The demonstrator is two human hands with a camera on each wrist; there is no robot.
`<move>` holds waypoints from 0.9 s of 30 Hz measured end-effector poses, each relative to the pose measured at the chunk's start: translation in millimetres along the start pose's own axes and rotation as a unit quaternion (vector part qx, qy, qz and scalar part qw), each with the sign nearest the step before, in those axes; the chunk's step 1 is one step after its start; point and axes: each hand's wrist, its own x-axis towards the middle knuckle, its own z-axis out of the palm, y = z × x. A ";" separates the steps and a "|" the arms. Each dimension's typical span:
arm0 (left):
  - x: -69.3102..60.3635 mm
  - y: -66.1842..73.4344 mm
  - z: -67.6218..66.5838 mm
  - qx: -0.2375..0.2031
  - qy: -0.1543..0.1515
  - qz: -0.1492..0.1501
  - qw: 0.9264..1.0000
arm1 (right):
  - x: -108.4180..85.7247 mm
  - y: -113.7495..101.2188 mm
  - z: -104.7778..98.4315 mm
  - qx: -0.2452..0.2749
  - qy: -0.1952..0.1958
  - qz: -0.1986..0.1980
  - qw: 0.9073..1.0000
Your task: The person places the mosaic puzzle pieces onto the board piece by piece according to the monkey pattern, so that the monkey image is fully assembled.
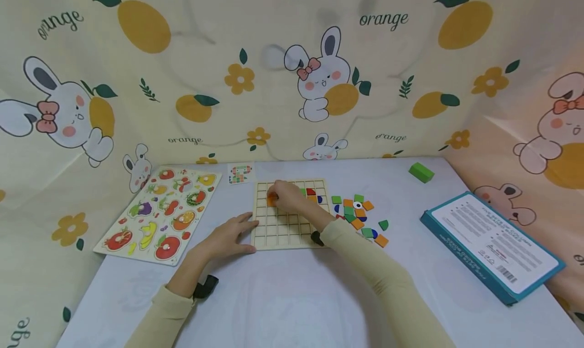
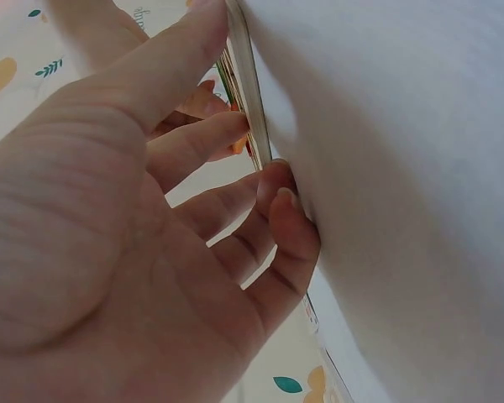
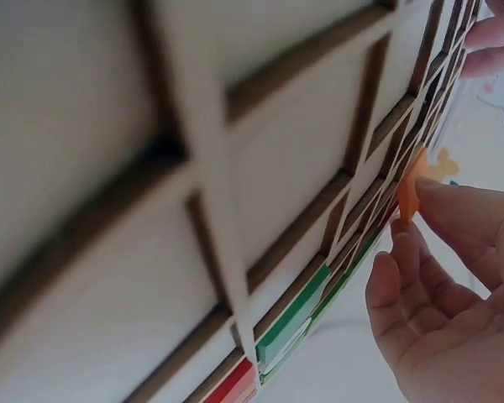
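Observation:
A wooden grid board [image 1: 274, 234] lies flat on the white table. My right hand [image 1: 287, 196] reaches over its upper left cells, pinching an orange tile [image 3: 410, 186] between thumb and fingertips. Along the far rows, partly behind this hand, sit a red tile [image 1: 311, 191], an orange tile [image 1: 312, 199] and a blue piece [image 1: 320, 199]. The right wrist view also has a green tile [image 3: 292, 317] in a cell. With fingers spread and relaxed, my left hand [image 1: 230, 235] touches the board's left edge; in the left wrist view its fingertips rest against that edge.
Several loose coloured tiles [image 1: 357, 223] are scattered right of the board. Farther right are a teal-edged box [image 1: 497, 244] and a green block [image 1: 421, 172]. A fruit puzzle board [image 1: 155, 211] lies left, and a small pattern card [image 1: 240, 174] behind. Patterned cloth surrounds the table.

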 end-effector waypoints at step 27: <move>1.1 -3.5 0.5 -0.002 -0.008 -0.007 1.000 | -50.1 -14.5 1.1 -0.127 -0.093 -0.060 0.986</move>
